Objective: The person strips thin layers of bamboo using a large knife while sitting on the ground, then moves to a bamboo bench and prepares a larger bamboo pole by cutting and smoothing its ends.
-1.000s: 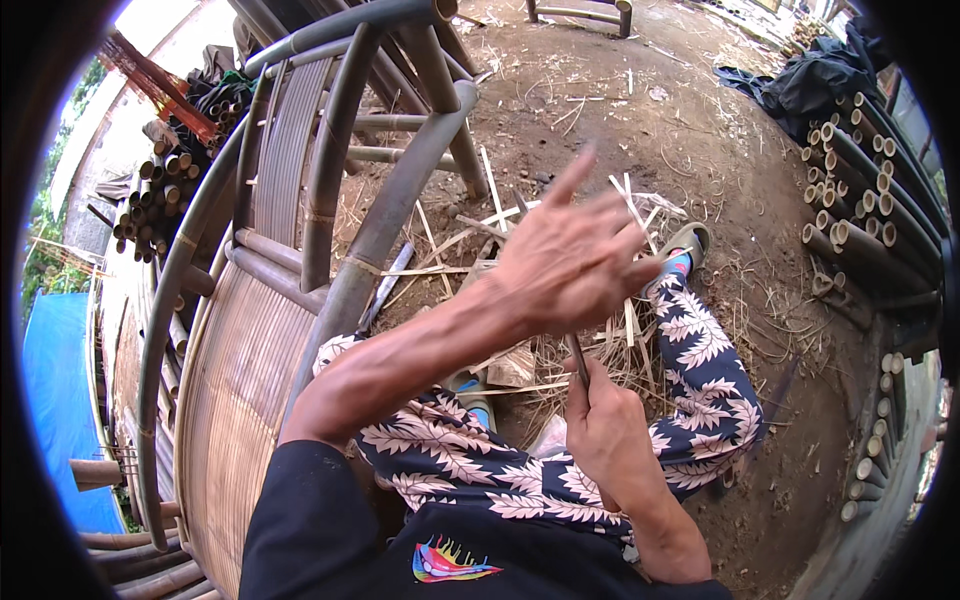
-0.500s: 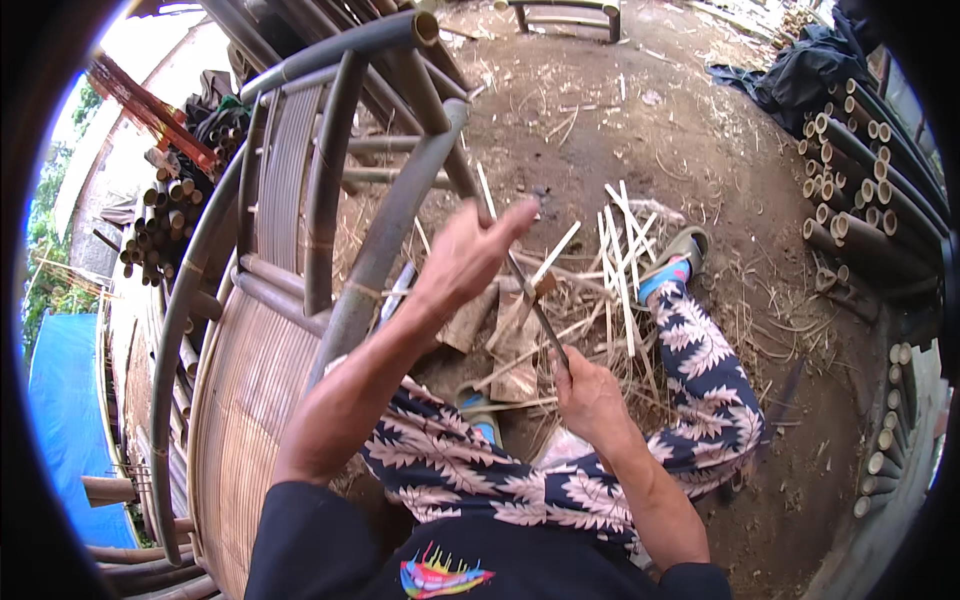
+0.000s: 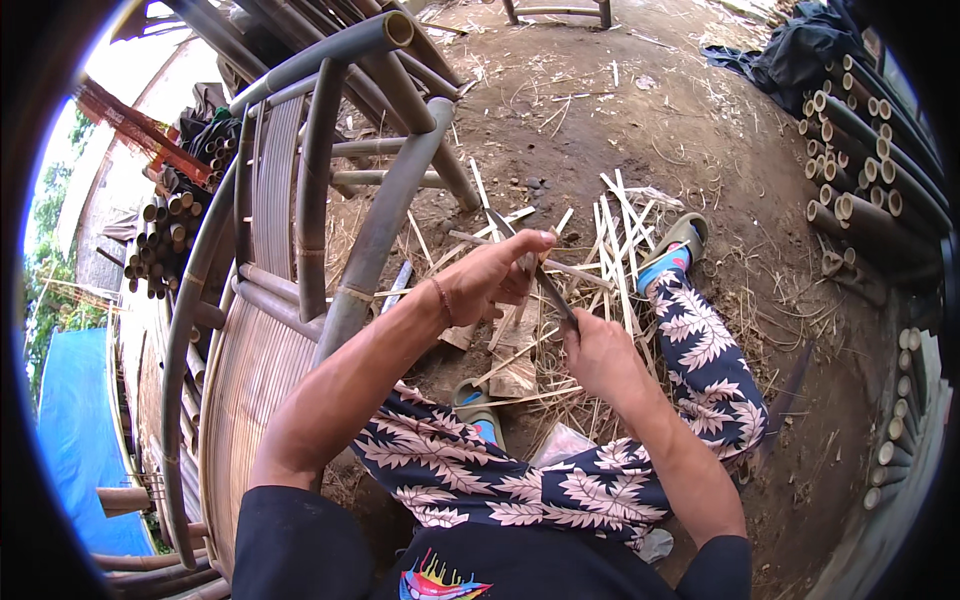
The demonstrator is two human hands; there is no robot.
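Note:
My right hand (image 3: 604, 358) is closed round the lower end of a long, narrow knife (image 3: 556, 296), whose dark blade slants up and away to the left. Beside that blade, my left hand (image 3: 492, 278) has its fingers curled and its thumb stretched along the top. A small brown bit (image 3: 541, 270) shows at the blade by the left fingertips; what this hand grips is mostly hidden. Beneath both hands lie pale split bamboo strips (image 3: 622, 235) and a wooden block (image 3: 514, 368) on the ground.
At my left stands a bamboo chair (image 3: 352, 285) with a slatted seat (image 3: 262, 375). Bamboo poles (image 3: 880, 165) are stacked at the right, and more poles (image 3: 165, 235) at the far left. Dark cloth (image 3: 790, 65) lies at the back right. My sandalled foot (image 3: 680, 245) rests near the strips.
My left hand has come down and nearer to me along the knife, its fingers now curled under. My right hand has moved slightly up and to the right, still holding the knife.

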